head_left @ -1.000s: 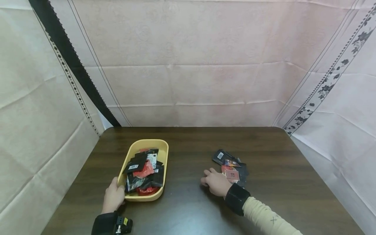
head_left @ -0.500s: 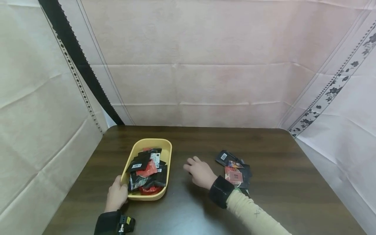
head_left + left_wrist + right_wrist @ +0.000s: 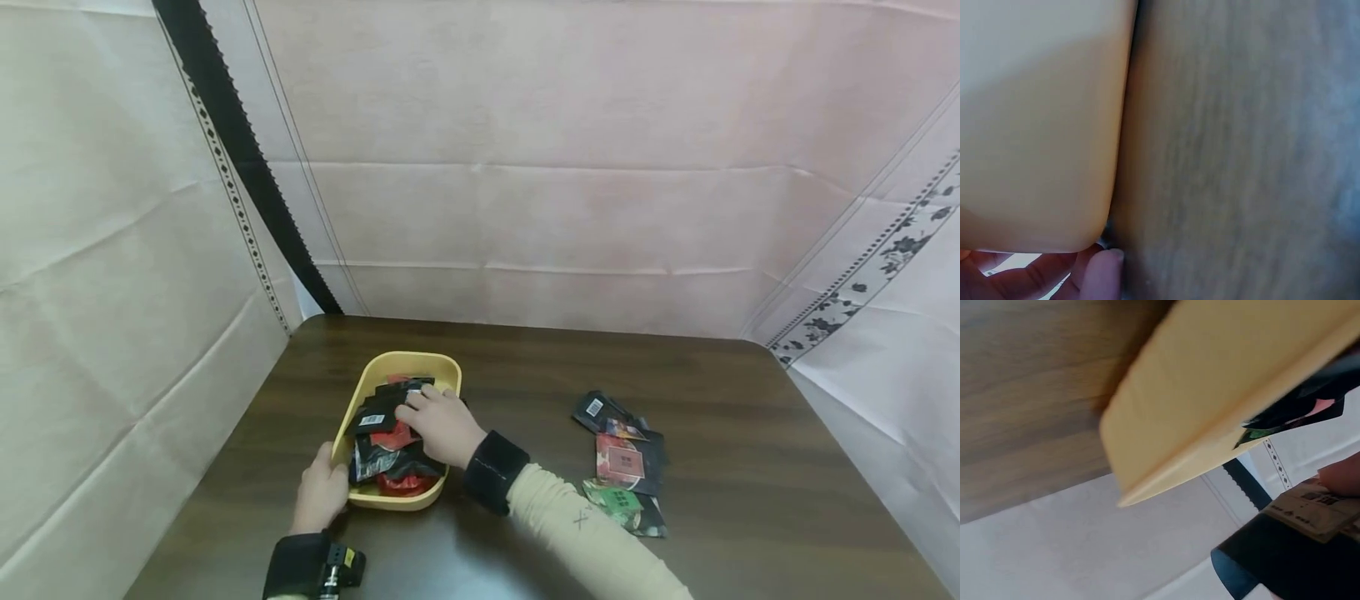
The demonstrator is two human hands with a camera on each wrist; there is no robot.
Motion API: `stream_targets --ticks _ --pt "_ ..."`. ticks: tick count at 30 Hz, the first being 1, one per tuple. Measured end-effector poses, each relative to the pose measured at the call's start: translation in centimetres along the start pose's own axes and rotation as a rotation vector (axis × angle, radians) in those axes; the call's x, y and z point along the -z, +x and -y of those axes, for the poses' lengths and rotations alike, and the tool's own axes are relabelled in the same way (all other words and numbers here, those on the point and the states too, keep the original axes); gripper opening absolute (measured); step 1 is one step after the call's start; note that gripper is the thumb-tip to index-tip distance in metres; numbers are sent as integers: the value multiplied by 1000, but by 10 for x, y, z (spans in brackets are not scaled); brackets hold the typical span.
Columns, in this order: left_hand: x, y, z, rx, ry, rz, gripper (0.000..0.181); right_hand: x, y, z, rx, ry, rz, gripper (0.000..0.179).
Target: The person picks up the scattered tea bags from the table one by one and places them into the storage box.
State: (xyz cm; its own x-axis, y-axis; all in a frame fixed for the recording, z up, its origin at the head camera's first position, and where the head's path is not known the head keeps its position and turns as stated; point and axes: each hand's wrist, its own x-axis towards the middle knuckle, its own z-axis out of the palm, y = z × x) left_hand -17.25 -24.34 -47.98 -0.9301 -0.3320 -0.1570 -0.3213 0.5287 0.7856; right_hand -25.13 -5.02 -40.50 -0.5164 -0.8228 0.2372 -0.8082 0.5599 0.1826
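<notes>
Black cuff (image 3: 296, 567) on the left wrist comes first on this near side, with a cream sleeve (image 3: 592, 533) stretching in from the right. Just beyond, the left hand (image 3: 321, 492) grips the yellow tray (image 3: 401, 502) near its close left corner. That hand stays put; it is the right hand (image 3: 442, 425) that has changed place. No longer beside the loose packets, it is now over the tray, fingers bent down toward the packets inside. From its wrist camera I see a dark packet (image 3: 1272, 550) with a pale label above the tray's rim, a finger lying on it; I take it as pinched, though the thumb is hard to make out. To my eye the work now sits at one spot, the left hand steadying, the right handling a packet.

Off to the right, clear of the arm now, lies a green packet (image 3: 618, 504); past it a red packet (image 3: 621, 461) with a square print, then a barcoded black packet (image 3: 596, 410). Beyond the table (image 3: 517, 375), creased pale cloth (image 3: 525, 233) hangs, a dark strip (image 3: 255, 158) slanting down its left.
</notes>
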Motion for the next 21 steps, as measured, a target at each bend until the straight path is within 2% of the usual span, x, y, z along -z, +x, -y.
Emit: stream_targets --ticks 5,9,11,13,21 --pt "-4 0 -3 -20 10 -25 31 -1 18 1 14 -14 -31 40" --pt "-6 0 -6 -43 3 -21 32 -6 25 -4 -44 44 9 58" --pt "-6 0 -6 -48 0 -15 32 -9 23 -6 -73 76 28 68" --pt "-6 0 -6 -48 0 -14 32 -12 20 -8 -82 99 20 70" --pt "-2 1 1 -19 -2 -17 30 -19 -1 -15 -66 133 -111 59"
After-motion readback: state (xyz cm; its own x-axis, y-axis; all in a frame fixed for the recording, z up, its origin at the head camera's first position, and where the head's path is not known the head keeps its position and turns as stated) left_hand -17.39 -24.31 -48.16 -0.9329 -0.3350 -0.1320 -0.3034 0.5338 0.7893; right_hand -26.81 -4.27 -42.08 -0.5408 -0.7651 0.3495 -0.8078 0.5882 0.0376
